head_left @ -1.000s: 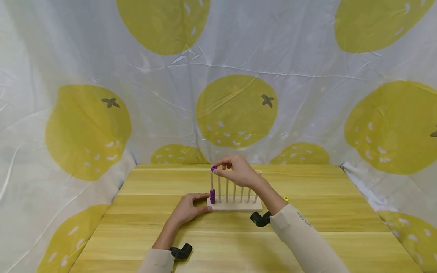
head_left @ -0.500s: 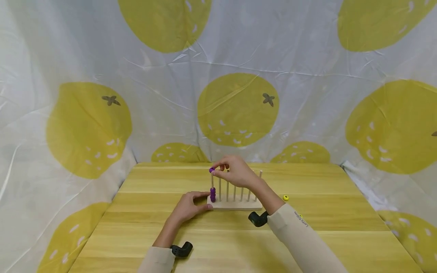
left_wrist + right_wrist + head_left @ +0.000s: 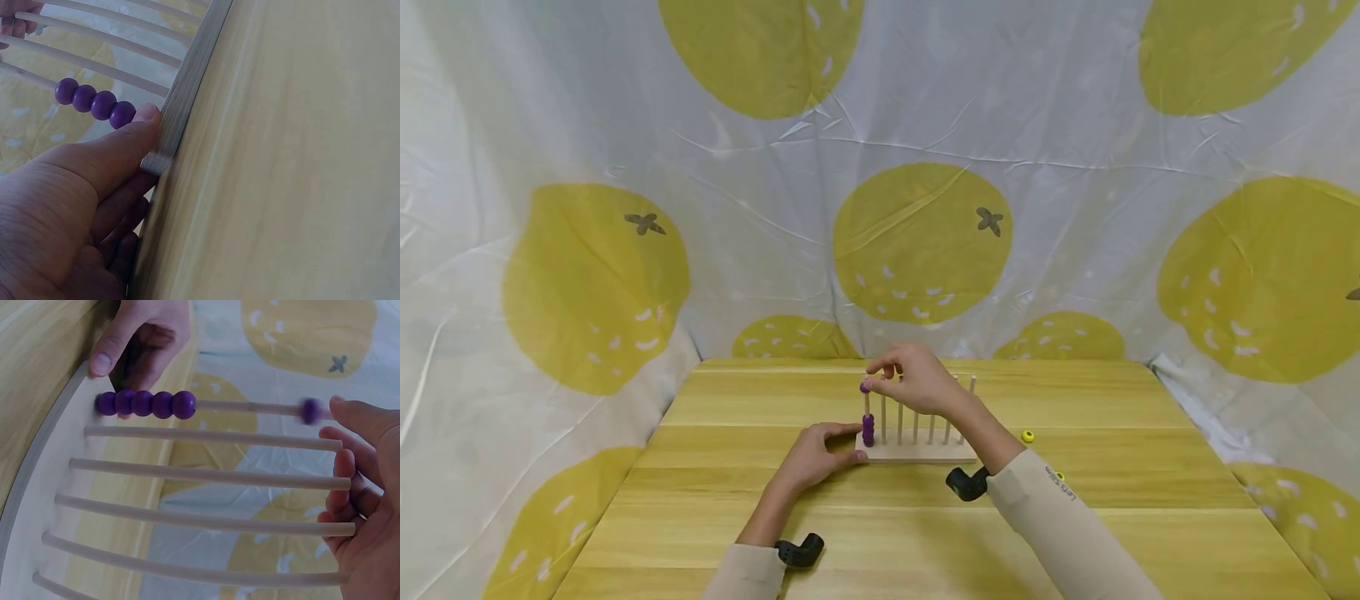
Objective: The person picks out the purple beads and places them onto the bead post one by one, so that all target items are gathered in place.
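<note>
A wooden peg rack (image 3: 917,452) with a row of upright rods stands on the table. Several purple beads (image 3: 142,404) are stacked at the bottom of its leftmost rod. Another purple bead (image 3: 309,411), blurred, is on that same rod near the top, just below my right thumb tip. My right hand (image 3: 921,382) is at the rod's top end, thumb and fingers apart and the bead out of their grasp. My left hand (image 3: 808,457) holds the left end of the rack's base, thumb on its edge (image 3: 164,140) beside the lowest beads.
A yellow bead (image 3: 1027,436) lies on the table right of the rack, and another yellow piece (image 3: 1060,476) shows at the right sleeve. Both wrists carry black camera mounts (image 3: 967,483). A lemon-print cloth (image 3: 921,242) hangs behind the table.
The purple bead at my right fingertips has gone from the rod's top to a little down the rod, and the fingers have let go of it. The left hand has kept its place.
</note>
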### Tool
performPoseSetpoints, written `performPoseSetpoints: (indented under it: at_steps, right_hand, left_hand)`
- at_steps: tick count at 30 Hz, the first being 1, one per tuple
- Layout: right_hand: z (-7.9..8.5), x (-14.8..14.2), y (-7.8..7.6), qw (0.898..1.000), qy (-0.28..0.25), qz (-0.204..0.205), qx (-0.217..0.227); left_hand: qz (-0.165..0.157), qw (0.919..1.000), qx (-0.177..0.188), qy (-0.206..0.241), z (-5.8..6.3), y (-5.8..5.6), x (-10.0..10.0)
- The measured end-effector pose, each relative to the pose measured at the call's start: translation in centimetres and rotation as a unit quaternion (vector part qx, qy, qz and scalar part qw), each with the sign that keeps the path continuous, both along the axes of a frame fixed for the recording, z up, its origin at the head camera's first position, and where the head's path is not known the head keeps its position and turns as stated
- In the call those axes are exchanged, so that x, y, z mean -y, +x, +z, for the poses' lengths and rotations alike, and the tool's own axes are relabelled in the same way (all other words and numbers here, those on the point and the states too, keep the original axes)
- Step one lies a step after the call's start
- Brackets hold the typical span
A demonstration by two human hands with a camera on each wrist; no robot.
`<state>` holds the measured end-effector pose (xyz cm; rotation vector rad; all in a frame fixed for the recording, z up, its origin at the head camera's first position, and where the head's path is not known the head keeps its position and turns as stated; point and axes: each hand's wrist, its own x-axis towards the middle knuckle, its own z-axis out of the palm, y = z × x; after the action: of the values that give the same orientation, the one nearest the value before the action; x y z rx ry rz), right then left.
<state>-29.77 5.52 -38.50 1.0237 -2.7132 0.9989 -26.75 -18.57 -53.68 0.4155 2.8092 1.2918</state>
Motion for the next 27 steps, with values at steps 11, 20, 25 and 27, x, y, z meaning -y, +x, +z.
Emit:
performPoseSetpoints:
  at_steps: [11, 20, 25, 27]
  right_hand:
    - [0.1, -0.6, 0.2, 1.0, -0.021, 0.004, 0.006]
    - [0.5, -1.5, 0.3, 0.999, -0.051, 0.008, 0.006]
    - [0.7, -2.3, 0.5, 0.999, -0.05, 0.007, 0.006]
    - [0.8, -2.8, 0.6, 0.999, -0.052, 0.005, 0.006]
  left_hand:
    - [-0.007, 1.0, -0.006, 0.002, -0.1, -0.1, -0.2]
    - [-0.008, 1.0, -0.001, 0.004, 0.0, 0.0, -0.3]
    - [0.0, 1.0, 0.003, 0.006, 0.1, 0.1, -0.2]
    - [0.003, 1.0, 0.005, 0.007, 0.1, 0.1, -0.1]
